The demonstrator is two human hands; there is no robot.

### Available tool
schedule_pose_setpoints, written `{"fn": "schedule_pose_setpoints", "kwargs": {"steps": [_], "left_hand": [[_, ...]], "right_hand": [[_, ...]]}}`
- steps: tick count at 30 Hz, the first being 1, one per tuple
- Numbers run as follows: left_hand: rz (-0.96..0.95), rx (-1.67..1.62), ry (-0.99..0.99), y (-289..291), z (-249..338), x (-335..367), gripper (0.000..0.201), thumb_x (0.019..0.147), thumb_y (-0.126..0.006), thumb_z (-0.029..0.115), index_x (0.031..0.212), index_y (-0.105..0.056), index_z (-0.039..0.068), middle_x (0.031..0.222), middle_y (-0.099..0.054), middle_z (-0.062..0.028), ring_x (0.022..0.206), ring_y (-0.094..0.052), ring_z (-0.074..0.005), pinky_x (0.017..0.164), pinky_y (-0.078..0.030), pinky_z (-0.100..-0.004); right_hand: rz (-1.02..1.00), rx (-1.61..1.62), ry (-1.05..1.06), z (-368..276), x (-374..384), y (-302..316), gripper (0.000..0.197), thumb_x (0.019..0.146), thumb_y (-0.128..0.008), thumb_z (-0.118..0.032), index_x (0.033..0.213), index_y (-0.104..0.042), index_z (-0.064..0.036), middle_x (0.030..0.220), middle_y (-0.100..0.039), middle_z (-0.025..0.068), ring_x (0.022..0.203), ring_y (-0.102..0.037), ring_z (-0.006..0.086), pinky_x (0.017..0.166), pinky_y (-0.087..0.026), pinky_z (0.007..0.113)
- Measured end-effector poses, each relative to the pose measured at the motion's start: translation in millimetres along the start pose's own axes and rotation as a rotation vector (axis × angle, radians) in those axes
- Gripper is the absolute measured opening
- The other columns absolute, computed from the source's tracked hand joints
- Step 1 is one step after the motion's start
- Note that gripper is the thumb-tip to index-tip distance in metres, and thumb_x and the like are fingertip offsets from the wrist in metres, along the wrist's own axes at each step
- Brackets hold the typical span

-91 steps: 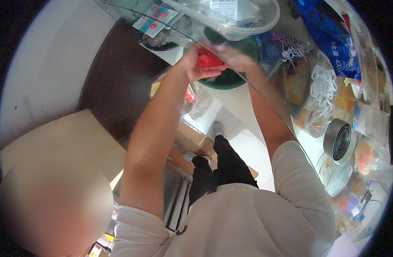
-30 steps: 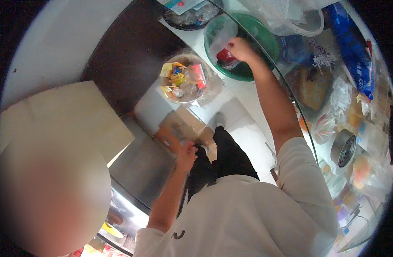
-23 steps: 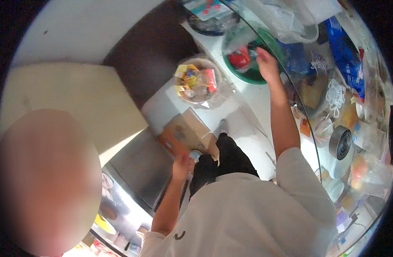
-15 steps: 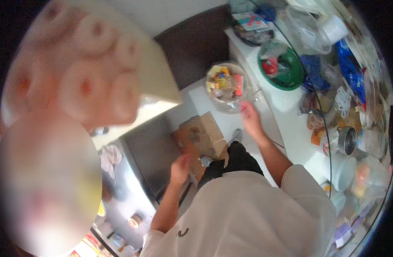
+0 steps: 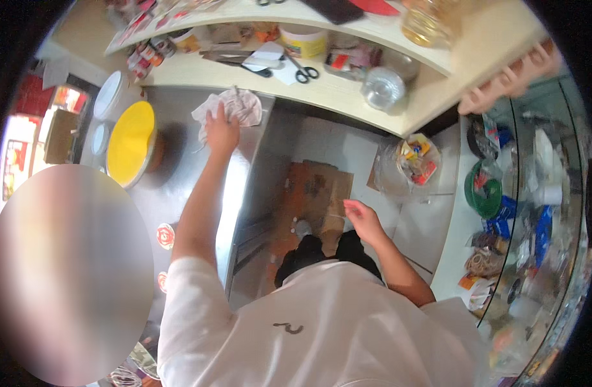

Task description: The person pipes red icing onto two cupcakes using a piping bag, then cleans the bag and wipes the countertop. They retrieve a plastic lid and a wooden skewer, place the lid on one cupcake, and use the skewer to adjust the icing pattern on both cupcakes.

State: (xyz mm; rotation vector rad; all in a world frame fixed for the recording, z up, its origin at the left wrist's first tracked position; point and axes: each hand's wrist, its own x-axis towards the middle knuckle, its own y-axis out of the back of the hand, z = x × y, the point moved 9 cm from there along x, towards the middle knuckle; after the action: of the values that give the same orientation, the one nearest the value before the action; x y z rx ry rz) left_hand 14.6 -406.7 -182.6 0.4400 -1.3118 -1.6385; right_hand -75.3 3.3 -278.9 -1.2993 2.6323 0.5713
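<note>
My left hand (image 5: 222, 132) reaches out to a crumpled pale pink cloth (image 5: 247, 105) on the steel worktop (image 5: 193, 106). Its fingers are spread and touch the cloth's near side, not visibly closed around it. Left of that hand stands a bowl with a yellow inside (image 5: 129, 143). My right hand (image 5: 365, 222) hangs in the air over the floor, fingers loosely stretched, and nothing shows in it.
Above the worktop, a shelf (image 5: 180, 76) holds black-handled scissors (image 5: 303, 72), a knife, a yellow-labelled tub (image 5: 303, 42) and clear plastic containers (image 5: 381, 89). A lined waste bin (image 5: 417, 161) and flattened cardboard (image 5: 318, 187) are on the floor. A green basket (image 5: 483, 190) sits right.
The view has turned left toward the steel worktop. My left hand has gone from mid-air in front of my body out to the cloth. The right hand stays raised and empty.
</note>
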Motion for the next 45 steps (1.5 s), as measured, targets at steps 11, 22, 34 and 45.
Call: {"fn": "schedule_pose_setpoints", "kwargs": {"steps": [11, 22, 34, 45], "left_hand": [[-0.239, -0.389, -0.034, -77, 33, -29, 0.034, 0.089, -0.034, 0.027, 0.08, -0.055, 0.002, 0.076, -0.06, -0.0207, 0.072, -0.059, -0.0351, 0.062, -0.046, -0.0422], [-0.38, -1.232, -0.078, 30, 223, -281, 0.016, 0.077, -0.051, 0.007, 0.091, -0.056, 0.001, 0.089, -0.058, -0.0179, 0.076, -0.057, -0.0353, 0.067, -0.046, -0.0378], [-0.377, -1.073, -0.145, 106, 190, -359, 0.028, 0.077, -0.059, 0.006, 0.102, -0.049, 0.006, 0.091, -0.052, -0.0137, 0.082, -0.052, -0.0332, 0.07, -0.044, -0.0365], [-0.215, -0.75, 0.234, 176, 21, -411, 0.027, 0.086, -0.05, 0.024, 0.073, -0.044, 0.002, 0.059, -0.049, -0.0201, 0.055, -0.047, -0.0383, 0.049, -0.039, -0.0387]], "right_hand": [[0.141, 0.366, -0.237, 24, -4, -8, 0.032, 0.09, -0.043, -0.021, 0.114, -0.05, -0.0025, 0.103, -0.058, 0.0062, 0.089, -0.057, 0.0166, 0.08, -0.044, 0.03], [0.524, 1.036, -0.058, -104, -32, 50, 0.036, 0.088, -0.04, -0.029, 0.101, -0.056, -0.0001, 0.099, -0.057, 0.0109, 0.093, -0.055, 0.0232, 0.082, -0.044, 0.034], [-0.158, 1.017, 0.127, -112, -85, 4, 0.034, 0.09, -0.045, -0.03, 0.107, -0.049, -0.0007, 0.079, -0.054, 0.0082, 0.069, -0.051, 0.0146, 0.061, -0.044, 0.027], [-0.036, 0.251, 0.233, -128, -117, -73, 0.023, 0.09, -0.048, -0.02, 0.104, -0.053, -0.0026, 0.092, -0.052, 0.0028, 0.083, -0.048, 0.0095, 0.074, -0.041, 0.025]]}}
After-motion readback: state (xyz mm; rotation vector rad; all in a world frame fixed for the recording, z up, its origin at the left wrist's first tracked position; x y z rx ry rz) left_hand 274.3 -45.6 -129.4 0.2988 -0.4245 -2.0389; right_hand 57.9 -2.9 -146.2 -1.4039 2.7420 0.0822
